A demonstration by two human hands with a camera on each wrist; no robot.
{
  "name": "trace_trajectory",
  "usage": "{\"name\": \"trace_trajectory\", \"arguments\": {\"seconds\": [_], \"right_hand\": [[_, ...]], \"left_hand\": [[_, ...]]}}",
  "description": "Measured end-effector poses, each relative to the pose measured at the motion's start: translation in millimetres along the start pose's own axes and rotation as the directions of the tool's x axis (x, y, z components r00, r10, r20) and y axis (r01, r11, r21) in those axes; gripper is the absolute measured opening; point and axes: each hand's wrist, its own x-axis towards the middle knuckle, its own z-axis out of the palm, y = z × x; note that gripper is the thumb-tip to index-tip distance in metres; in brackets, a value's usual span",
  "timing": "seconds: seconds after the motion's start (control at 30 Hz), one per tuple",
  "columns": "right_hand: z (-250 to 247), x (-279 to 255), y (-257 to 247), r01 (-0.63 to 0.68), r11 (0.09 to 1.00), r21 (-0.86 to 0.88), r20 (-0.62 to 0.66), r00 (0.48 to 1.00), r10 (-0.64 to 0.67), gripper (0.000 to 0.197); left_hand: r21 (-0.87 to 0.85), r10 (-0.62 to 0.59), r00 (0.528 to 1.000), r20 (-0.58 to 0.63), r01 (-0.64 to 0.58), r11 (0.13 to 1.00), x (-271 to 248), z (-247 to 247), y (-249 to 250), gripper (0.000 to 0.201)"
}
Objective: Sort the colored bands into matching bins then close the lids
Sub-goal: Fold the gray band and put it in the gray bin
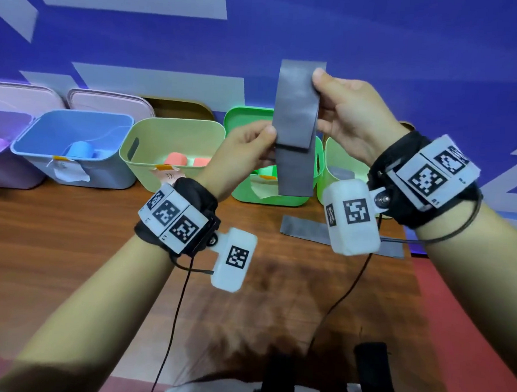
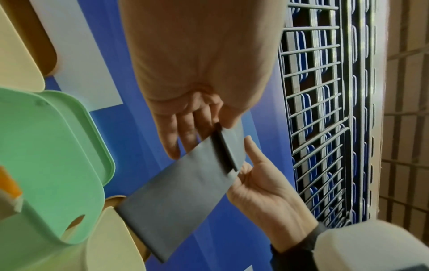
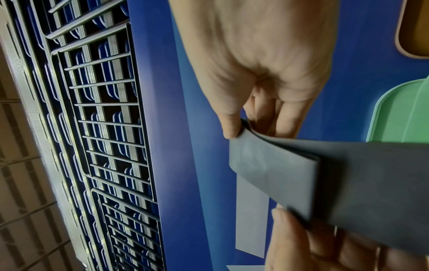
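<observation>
Grey band, half folded, was pinched between both hands above the bins; a loosened pinch could let it spring open and drop.

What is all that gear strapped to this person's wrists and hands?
The hands themselves are bare, with no gloves or sleeves. Each wrist wears a black strap carrying white plates printed with black square code markers: left wrist band, right wrist band. A rounded white box, also marked, hangs off each band on a small bracket: left box, right box. Thin black cables trail down from both.
</observation>
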Motion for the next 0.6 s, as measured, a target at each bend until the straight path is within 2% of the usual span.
{"name": "trace_trajectory", "arguments": {"seconds": [0.33, 0.47, 0.6], "right_hand": [[-1, 2, 1, -0.003, 1.0, -0.004, -0.035, 0.999, 0.003, 0.027], [3, 1, -2, -0.005, 1.0, -0.026, -0.015, 1.0, 0.005, 0.028], [2, -1, -13, -0.001, 0.985, -0.174, 0.072, 0.997, 0.013, 0.022]], "left_hand": [[-0.048, -0.021, 0.996, 0.083, 0.025, 0.999, -2, -5, 4, 0.02], [-0.074, -0.045, 0.997, 0.066, 0.05, 0.996, 0, -7, 2, 0.019], [-0.046, -0.068, 0.998, -0.002, 0.068, 0.997, 2, -10, 6, 0.016]]}}
